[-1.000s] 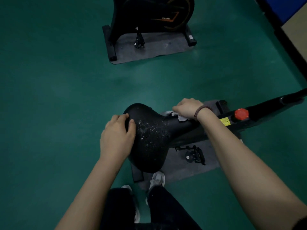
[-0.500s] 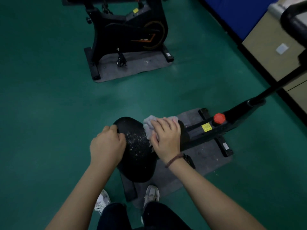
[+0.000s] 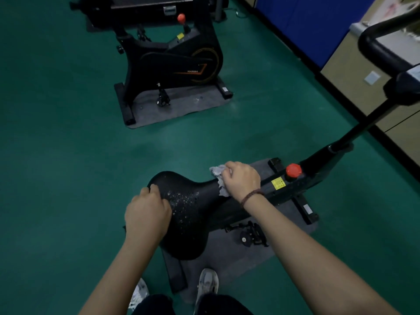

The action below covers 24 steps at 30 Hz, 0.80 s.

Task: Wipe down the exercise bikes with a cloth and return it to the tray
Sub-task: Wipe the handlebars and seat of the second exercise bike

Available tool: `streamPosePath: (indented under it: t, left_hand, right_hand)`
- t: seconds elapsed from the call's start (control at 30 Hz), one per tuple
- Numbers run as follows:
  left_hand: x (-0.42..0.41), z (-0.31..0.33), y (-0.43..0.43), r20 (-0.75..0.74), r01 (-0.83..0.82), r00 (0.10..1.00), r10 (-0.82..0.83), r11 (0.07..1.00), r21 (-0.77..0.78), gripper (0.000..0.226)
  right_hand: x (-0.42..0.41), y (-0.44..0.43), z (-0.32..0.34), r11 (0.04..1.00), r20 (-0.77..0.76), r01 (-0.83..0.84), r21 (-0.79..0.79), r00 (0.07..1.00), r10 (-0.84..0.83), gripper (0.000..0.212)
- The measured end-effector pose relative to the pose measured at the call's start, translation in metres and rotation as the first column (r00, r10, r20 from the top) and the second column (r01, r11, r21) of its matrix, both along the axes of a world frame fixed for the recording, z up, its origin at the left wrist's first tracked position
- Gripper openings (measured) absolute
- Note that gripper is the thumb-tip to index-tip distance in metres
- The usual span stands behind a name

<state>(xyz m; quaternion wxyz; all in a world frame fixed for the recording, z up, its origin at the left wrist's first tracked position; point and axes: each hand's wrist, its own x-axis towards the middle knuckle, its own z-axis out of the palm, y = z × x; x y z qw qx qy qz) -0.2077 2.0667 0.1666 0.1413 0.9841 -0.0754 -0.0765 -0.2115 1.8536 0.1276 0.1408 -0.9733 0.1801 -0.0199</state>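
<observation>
A black bike saddle [image 3: 191,214] speckled with white droplets sits right in front of me. My left hand [image 3: 146,213] grips its wide rear left edge. My right hand [image 3: 242,179] holds a crumpled grey cloth [image 3: 219,176] against the saddle's narrow nose. The near bike's frame [image 3: 302,178], with a red knob [image 3: 293,170] and a yellow label, runs off to the right toward its handlebar [image 3: 381,51]. No tray is in view.
A second black exercise bike [image 3: 175,62] stands on a grey mat [image 3: 181,105] further back on the green floor. A blue and beige wall [image 3: 336,53] runs along the right. My shoes [image 3: 208,284] stand on the near bike's mat by a pedal [image 3: 252,235].
My right hand slid the cloth from the middle of the saddle toward its nose. The view tilted up, showing more of the far bike and the handlebar. My left hand stayed put.
</observation>
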Motion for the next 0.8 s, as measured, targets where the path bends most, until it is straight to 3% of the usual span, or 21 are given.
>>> streamPosePath:
  t: [0.07,0.17,0.3,0.43,0.6,0.7,0.8]
  left_hand:
    - [-0.002,0.000,0.003,-0.017,-0.033,0.999,0.032,0.999,-0.027,0.014]
    - [-0.001,-0.003,0.006,-0.047,-0.060,0.997,0.058,0.996,-0.062,0.030]
    - [0.000,-0.006,0.013,-0.076,-0.061,0.996,0.054,0.994,-0.094,0.052]
    - [0.001,-0.008,0.020,-0.096,-0.062,0.994,0.047,0.985,-0.158,0.056]
    - [0.003,-0.011,0.022,-0.094,-0.050,0.995,0.032,0.981,-0.189,0.057]
    - [0.003,-0.013,0.028,-0.109,-0.069,0.993,0.043,0.966,-0.249,0.057]
    - [0.004,-0.013,0.036,-0.159,-0.127,0.984,0.074,0.926,-0.355,0.060]
  right_hand:
    - [-0.005,0.012,0.001,0.995,0.047,-0.068,-0.078,0.996,0.072,0.059]
    - [-0.003,0.038,0.000,0.964,-0.011,-0.206,-0.169,0.978,0.207,0.043]
    - [0.004,0.085,-0.002,0.957,0.016,-0.273,-0.093,0.961,0.276,0.046]
    - [0.005,0.072,-0.004,0.910,-0.068,-0.413,-0.040,0.910,0.410,0.043]
    - [-0.007,0.016,0.002,0.945,-0.040,-0.282,-0.164,0.959,0.280,0.030]
    - [-0.009,-0.001,-0.003,0.981,0.010,-0.174,-0.085,0.984,0.176,0.027]
    - [-0.003,0.023,-0.002,0.963,0.009,-0.251,-0.093,0.967,0.253,0.038]
